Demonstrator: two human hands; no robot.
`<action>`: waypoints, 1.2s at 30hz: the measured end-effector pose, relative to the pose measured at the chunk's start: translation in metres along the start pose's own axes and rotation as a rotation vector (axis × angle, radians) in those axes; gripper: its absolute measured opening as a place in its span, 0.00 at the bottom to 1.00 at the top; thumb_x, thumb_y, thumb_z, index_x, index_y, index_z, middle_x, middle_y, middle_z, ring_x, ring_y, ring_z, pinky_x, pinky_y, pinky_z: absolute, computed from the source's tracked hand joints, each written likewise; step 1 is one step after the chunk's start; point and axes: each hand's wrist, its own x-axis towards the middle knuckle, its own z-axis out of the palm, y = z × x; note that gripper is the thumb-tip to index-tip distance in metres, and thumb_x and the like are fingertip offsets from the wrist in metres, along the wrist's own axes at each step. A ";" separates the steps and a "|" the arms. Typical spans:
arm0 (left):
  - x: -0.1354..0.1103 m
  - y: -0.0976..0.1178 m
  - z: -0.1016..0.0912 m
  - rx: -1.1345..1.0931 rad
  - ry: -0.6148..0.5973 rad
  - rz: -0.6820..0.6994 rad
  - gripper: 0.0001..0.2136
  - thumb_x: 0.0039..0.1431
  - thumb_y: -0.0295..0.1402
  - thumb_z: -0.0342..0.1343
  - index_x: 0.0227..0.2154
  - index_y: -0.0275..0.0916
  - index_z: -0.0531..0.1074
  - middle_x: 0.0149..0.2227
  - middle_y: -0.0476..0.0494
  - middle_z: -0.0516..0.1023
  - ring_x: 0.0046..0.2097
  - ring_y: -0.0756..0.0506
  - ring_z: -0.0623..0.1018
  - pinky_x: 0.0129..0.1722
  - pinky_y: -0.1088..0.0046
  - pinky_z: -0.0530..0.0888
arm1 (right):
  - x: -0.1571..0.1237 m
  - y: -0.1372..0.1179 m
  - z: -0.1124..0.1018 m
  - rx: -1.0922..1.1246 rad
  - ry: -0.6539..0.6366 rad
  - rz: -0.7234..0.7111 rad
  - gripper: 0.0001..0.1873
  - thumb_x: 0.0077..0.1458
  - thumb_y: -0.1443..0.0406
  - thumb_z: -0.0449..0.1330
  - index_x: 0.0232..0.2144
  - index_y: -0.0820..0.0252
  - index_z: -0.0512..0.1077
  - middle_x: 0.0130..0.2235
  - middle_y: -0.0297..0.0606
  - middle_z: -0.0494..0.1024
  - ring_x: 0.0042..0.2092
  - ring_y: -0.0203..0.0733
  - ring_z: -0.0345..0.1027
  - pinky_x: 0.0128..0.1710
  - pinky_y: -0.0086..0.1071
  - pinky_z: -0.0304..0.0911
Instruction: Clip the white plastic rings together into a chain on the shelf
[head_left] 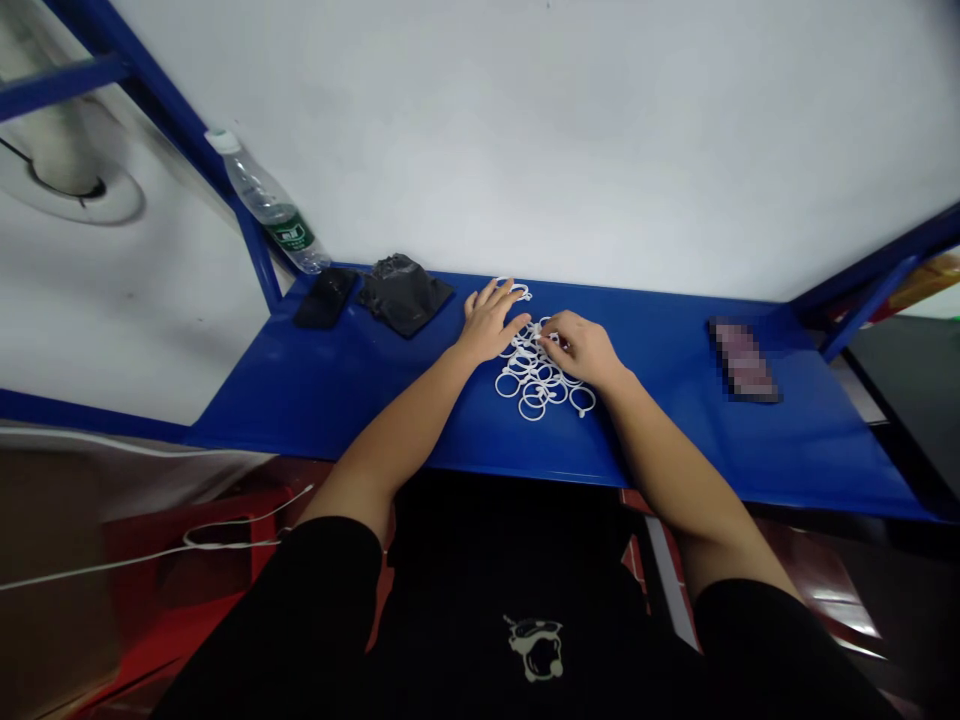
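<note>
Right hand: fingertips nearly together at piled white rings; hold unclear. Left hand: fingers spread at far rings, no grasp visible. Best: pinch lightly, one ring each.

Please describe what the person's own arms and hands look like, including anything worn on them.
The left hand and right hand are bare, with no gloves, and no watch or bracelet shows at either wrist. Plain black short sleeves end near the elbows, belonging to a black top with a pale print.
</note>
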 end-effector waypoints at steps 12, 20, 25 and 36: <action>-0.002 -0.007 0.014 0.054 -0.033 -0.044 0.17 0.76 0.42 0.58 0.62 0.45 0.78 0.60 0.34 0.84 0.63 0.30 0.78 0.73 0.34 0.60 | -0.001 0.000 0.009 0.080 -0.094 0.038 0.14 0.70 0.58 0.59 0.43 0.56 0.83 0.38 0.39 0.86 0.34 0.42 0.74 0.39 0.37 0.67; 0.000 -0.015 0.015 0.065 0.055 -0.052 0.11 0.75 0.40 0.59 0.47 0.46 0.86 0.47 0.36 0.84 0.52 0.33 0.79 0.63 0.45 0.70 | -0.002 0.003 0.012 0.094 -0.095 0.059 0.14 0.70 0.59 0.59 0.44 0.56 0.84 0.37 0.39 0.87 0.35 0.43 0.76 0.39 0.37 0.68; 0.001 -0.014 0.011 0.070 0.001 -0.126 0.12 0.71 0.26 0.59 0.46 0.46 0.85 0.48 0.37 0.83 0.52 0.32 0.80 0.58 0.46 0.73 | -0.003 0.002 0.012 0.082 -0.066 0.069 0.14 0.70 0.58 0.60 0.43 0.56 0.84 0.37 0.39 0.87 0.34 0.43 0.76 0.38 0.37 0.67; -0.004 -0.024 0.006 0.082 0.128 -0.137 0.06 0.72 0.33 0.64 0.37 0.44 0.83 0.42 0.38 0.81 0.46 0.36 0.79 0.54 0.50 0.75 | -0.002 0.000 0.010 0.077 -0.068 0.062 0.13 0.71 0.59 0.59 0.42 0.55 0.84 0.38 0.39 0.87 0.35 0.43 0.77 0.39 0.37 0.69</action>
